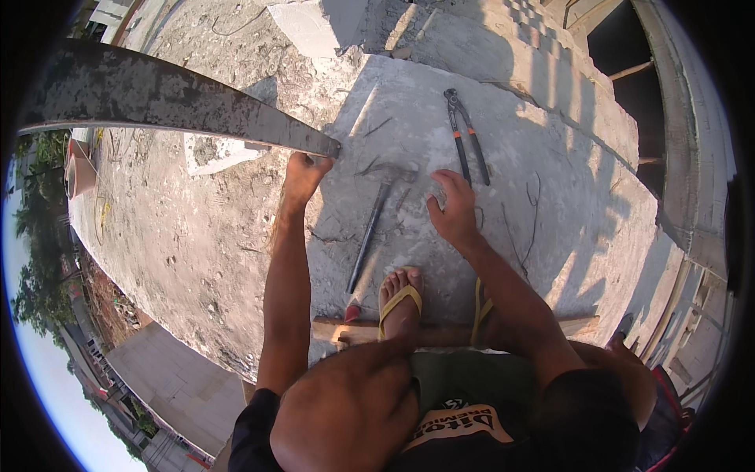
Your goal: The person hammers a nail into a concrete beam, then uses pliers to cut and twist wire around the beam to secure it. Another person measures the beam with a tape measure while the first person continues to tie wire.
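Observation:
My left hand [305, 180] grips the lower edge of a long, dark-stained board [177, 94] near its narrow end. The board stretches away to the upper left. My right hand [455, 206] is empty above the concrete slab [531, 236], its thumb and fingers apart. Between my hands lies a claw hammer [370, 236], its head away from me and its dark handle pointing towards my feet. Just beyond my right hand are end-cutting pincers [464, 133] with black and orange handles, their jaws pointing away from me.
Thin wires [531, 212] lie on the slab to the right. A wooden strip [448, 333] crosses at my sandalled feet. Concrete steps [566, 71] border a dark opening [625, 71] at the upper right. At far left stands a bucket [81, 174], near the slab's edge.

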The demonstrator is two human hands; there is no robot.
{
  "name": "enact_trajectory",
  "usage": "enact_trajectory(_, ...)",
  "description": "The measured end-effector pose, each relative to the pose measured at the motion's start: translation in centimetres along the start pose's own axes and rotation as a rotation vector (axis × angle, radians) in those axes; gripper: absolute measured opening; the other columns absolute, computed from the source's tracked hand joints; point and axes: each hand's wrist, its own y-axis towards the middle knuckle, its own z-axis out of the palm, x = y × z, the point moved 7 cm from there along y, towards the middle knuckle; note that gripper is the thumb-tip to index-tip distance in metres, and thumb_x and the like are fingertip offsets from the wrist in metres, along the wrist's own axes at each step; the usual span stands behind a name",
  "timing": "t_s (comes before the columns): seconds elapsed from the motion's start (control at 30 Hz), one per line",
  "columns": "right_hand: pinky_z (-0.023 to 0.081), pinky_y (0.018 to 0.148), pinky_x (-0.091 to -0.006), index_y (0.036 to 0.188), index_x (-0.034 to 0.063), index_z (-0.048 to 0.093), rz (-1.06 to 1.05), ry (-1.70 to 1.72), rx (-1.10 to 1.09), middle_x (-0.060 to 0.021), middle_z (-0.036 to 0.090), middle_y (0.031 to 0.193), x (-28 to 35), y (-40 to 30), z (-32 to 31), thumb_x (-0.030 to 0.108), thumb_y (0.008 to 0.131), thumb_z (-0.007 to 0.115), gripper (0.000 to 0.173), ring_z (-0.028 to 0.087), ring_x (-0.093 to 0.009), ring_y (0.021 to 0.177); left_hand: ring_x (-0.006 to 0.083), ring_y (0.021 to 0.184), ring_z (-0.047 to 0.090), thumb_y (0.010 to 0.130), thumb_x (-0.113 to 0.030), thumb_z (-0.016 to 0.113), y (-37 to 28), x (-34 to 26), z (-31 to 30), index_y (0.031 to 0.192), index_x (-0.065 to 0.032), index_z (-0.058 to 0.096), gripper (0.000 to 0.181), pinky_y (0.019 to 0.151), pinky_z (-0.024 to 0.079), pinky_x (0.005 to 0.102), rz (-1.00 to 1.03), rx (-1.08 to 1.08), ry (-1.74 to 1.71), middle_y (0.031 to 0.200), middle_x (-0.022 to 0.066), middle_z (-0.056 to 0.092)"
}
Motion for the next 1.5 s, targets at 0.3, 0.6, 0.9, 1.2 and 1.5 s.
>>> enact_trajectory(0.3,0.042,0.093,-0.0444,0.114,0.0066,0.06,-0.021,0.058,0.067,-0.0107,0.058,0.116,1.2,-0.8,1.7,0.007,0.079,0.066,0.036,0.056,-0.03,0.11,0.0124,0.061,0.053,0.074,-0.02,0.076,0.1,-0.7,0.3,0.099,-0.0015,0.073,0.032,0.059,0.043,0.0299,0.014,-0.165,0.225,0.075,0.0057,0.067)
enact_trajectory(0.6,0.05,0.08,-0.0438,0.104,0.0062,0.061,-0.369,-0.371,0.887,-0.0099,0.063,0.097,1.4,1.3,-4.4,0.014,0.083,0.06,0.023,0.065,-0.028,0.093,0.0155,0.073,0.055,0.077,-0.017,0.076,0.1,1.1,1.4,0.111,0.0003,0.064,0.04,0.071,0.045,0.0308,-0.066,-0.145,0.064,0.092,0.0069,0.067)
enact_trajectory(0.9,0.051,0.085,-0.0445,0.107,0.0101,0.064,0.306,-0.805,1.087,-0.0116,0.066,0.1,-6.5,-4.8,-28.0,0.024,0.088,0.062,0.023,0.064,-0.031,0.097,0.008,0.07,0.046,0.086,-0.003,0.061,-13.4,0.1,2.9,0.114,-0.0005,0.061,0.028,0.064,0.041,0.0245,-0.226,-0.04,0.07,0.093,0.0029,0.061)
enact_trajectory(1.2,0.05,0.063,-0.038,0.096,0.0014,0.067,0.854,-0.132,0.433,-0.0141,0.066,0.07,-13.3,-16.2,-18.8,0.023,0.087,0.068,0.024,0.066,-0.028,0.067,0.0111,0.066,0.056,0.082,0.005,0.049,-33.3,3.6,4.4,0.111,0.0036,0.058,0.03,0.06,0.047,0.0237,-0.907,0.406,-0.408,0.084,0.0072,0.063)
enact_trajectory(1.5,0.051,0.067,-0.038,0.093,-0.0005,0.065,0.747,-0.07,0.393,-0.0189,0.068,0.079,-16.5,-15.7,-17.3,0.018,0.087,0.068,0.02,0.067,-0.029,0.071,0.0129,0.074,0.06,0.083,0.006,0.053,-41.5,1.7,-2.5,0.112,0.0033,0.059,0.03,0.067,0.051,0.0253,-0.985,0.197,-0.006,0.088,0.0091,0.065)
